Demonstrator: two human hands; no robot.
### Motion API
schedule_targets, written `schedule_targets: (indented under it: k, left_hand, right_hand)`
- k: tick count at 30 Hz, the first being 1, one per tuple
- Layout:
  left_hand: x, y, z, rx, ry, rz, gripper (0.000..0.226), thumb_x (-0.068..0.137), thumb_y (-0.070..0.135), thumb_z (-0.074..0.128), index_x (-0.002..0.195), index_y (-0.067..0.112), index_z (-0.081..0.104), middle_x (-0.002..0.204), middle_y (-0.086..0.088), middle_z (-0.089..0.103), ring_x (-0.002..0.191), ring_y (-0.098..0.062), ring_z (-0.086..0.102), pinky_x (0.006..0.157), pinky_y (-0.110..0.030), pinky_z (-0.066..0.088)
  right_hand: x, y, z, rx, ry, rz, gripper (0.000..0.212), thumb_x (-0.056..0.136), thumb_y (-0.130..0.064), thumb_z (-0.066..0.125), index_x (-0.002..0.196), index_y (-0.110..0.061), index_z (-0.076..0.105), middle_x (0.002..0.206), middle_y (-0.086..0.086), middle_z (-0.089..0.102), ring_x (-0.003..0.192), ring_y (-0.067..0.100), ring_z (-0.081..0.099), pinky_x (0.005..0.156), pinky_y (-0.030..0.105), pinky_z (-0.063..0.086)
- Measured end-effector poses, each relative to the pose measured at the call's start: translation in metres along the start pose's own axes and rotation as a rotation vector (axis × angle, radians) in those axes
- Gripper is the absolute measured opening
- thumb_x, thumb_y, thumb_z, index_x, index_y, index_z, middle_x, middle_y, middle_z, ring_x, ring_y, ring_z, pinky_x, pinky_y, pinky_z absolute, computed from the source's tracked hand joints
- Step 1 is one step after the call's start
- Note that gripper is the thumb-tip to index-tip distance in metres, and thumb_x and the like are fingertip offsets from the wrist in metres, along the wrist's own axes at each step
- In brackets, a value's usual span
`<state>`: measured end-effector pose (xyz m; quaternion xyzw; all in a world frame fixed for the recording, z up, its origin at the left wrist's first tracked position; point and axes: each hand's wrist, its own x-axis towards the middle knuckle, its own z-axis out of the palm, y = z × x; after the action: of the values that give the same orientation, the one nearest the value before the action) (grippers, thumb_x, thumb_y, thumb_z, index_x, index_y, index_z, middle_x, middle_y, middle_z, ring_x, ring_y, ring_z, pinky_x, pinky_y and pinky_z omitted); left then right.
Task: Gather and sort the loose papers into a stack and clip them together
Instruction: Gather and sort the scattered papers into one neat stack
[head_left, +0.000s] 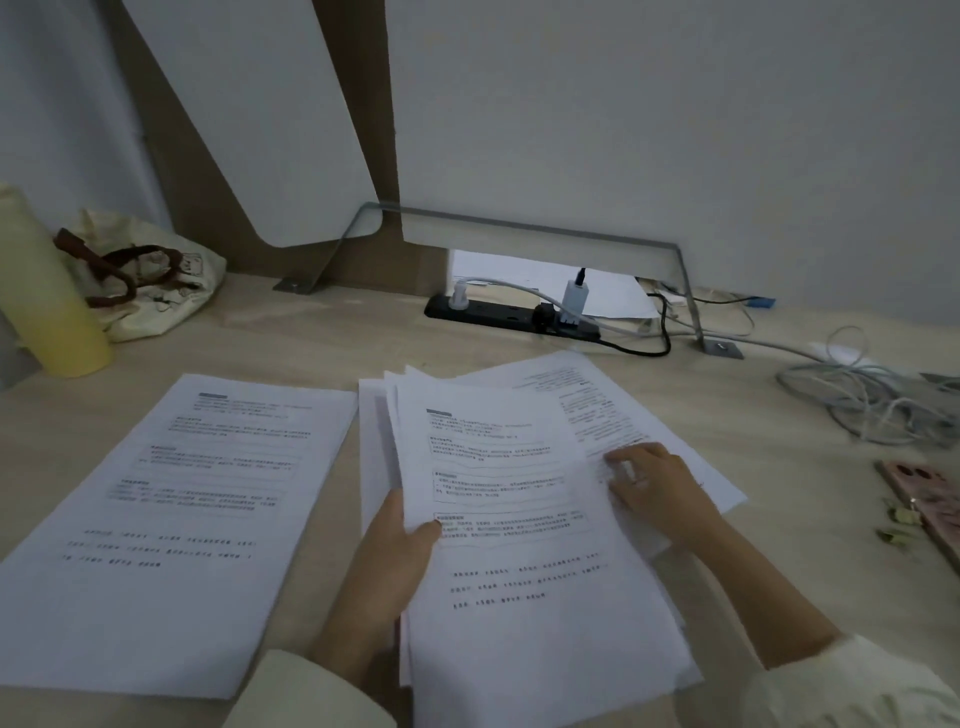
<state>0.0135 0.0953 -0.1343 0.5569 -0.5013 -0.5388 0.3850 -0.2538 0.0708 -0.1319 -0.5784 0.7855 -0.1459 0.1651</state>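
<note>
left hand: the left hand (395, 561) gripped the left edge of the middle pile (519, 571), thumb on top and the other fingers hidden under it. this grip likely kept the sheets from sliding apart.
right hand: the right hand (660, 483) lay on the right side of the same pile and held nothing. its fingers pressed down on the paper, likely to pin it or pull a sheet in line.
middle pile: it sat on the desk (363, 343) right in front of the person. its edges were messy and fanned out at the top, so it was not squared up yet.
crooked sheet: a crooked sheet (587, 400) stuck out from under the pile at the far right, turned sideways. it looked like it needed turning to match the rest.
left pile: the left pile (171, 519) lay flat beside the middle one, close but apart. it looked set aside as its own sorted group.
clip: i could not see one anywhere.
other things: a yellow bottle (47, 301) and a cloth bag (145, 280) stood far left, a power strip (519, 312) lay at the back, and cords (872, 400) and a pink phone (930, 499) lay far right, all well away from the papers.
how far along: i think the sorting was partly done and the clipping had not begun.
</note>
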Motion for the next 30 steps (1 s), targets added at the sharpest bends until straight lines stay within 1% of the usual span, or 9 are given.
schedule_targets:
  k: [3,7,12,16,19,21,23,25,30]
  left_hand:
    - [-0.005,0.016,-0.029,0.087,0.124,0.128,0.036,0.091,0.004,0.050,0.122,0.021,0.051,0.114,-0.001,0.059,0.094,-0.012,0.056,0.076,-0.022,0.042]
    - [-0.016,0.020,-0.090,0.039,0.233,0.115,0.034,0.090,0.002,0.050,0.114,0.026,0.048,0.115,-0.003,0.056,0.102,-0.022,0.053,0.086,-0.034,0.038]
    - [-0.018,-0.002,-0.138,0.015,0.329,0.021,0.045,0.090,0.002,0.051,0.133,0.015,0.046,0.131,-0.008,0.053,0.116,-0.030,0.051,0.099,-0.044,0.038]
    - [-0.017,-0.018,-0.146,-0.002,0.361,0.006,0.046,0.092,0.004,0.050,0.136,0.016,0.043,0.126,-0.003,0.052,0.112,-0.025,0.050,0.096,-0.041,0.037]
    - [-0.018,-0.026,-0.155,-0.054,0.318,-0.018,0.047,0.092,0.005,0.050,0.136,0.017,0.045,0.133,-0.006,0.053,0.120,-0.030,0.050,0.100,-0.044,0.038]
    - [-0.021,-0.029,-0.162,-0.134,0.245,-0.013,0.044,0.091,0.006,0.051,0.131,0.023,0.052,0.129,-0.003,0.060,0.117,-0.029,0.055,0.099,-0.048,0.041]
    - [-0.025,-0.028,-0.168,-0.184,0.202,0.024,0.041,0.088,0.011,0.054,0.125,0.027,0.057,0.121,0.002,0.066,0.108,-0.022,0.063,0.092,-0.045,0.046]
    - [-0.025,-0.026,-0.170,-0.174,0.204,0.064,0.042,0.087,0.014,0.055,0.126,0.030,0.056,0.122,0.004,0.065,0.108,-0.020,0.063,0.094,-0.045,0.045]
    - [-0.021,-0.035,-0.170,-0.131,0.242,-0.016,0.042,0.090,0.013,0.054,0.129,0.028,0.052,0.123,0.001,0.062,0.111,-0.025,0.058,0.102,-0.051,0.040]
  right_hand:
    - [0.002,0.013,-0.018,0.043,0.112,0.186,0.052,0.085,-0.032,0.062,0.131,-0.013,0.048,0.133,0.019,0.045,0.122,0.034,0.043,0.096,0.039,0.040]
    - [0.000,0.025,-0.028,-0.048,0.104,0.351,0.074,0.082,-0.044,0.063,0.137,-0.003,0.034,0.137,0.023,0.038,0.129,0.037,0.032,0.100,0.042,0.035]
    - [0.008,0.030,-0.033,0.028,0.062,0.505,0.079,0.073,-0.046,0.072,0.128,0.001,0.041,0.131,0.023,0.047,0.122,0.037,0.043,0.098,0.041,0.038]
    - [0.003,0.025,-0.027,0.239,0.110,0.417,0.046,0.084,-0.021,0.064,0.119,0.007,0.052,0.112,0.025,0.059,0.090,0.031,0.053,0.075,0.036,0.042]
    - [-0.004,0.016,-0.033,0.553,0.310,0.314,0.030,0.088,-0.008,0.053,0.115,0.005,0.054,0.116,0.029,0.058,0.094,0.034,0.055,0.077,0.040,0.043]
    - [-0.013,0.006,-0.045,0.894,0.385,0.275,0.023,0.088,-0.006,0.052,0.109,0.002,0.055,0.110,0.027,0.059,0.087,0.030,0.055,0.068,0.035,0.048]
    - [-0.024,-0.005,-0.054,1.222,0.337,0.232,0.028,0.089,-0.006,0.053,0.117,-0.001,0.053,0.101,0.015,0.062,0.080,0.025,0.060,0.055,0.025,0.056]
    - [-0.036,-0.017,-0.060,1.379,0.222,0.203,0.028,0.089,-0.007,0.054,0.117,-0.003,0.053,0.095,0.007,0.066,0.072,0.020,0.067,0.050,0.019,0.056]
    - [-0.051,-0.039,-0.067,1.384,-0.195,0.044,0.020,0.089,-0.007,0.048,0.103,-0.010,0.062,0.087,0.004,0.076,0.071,0.016,0.073,0.061,0.026,0.060]
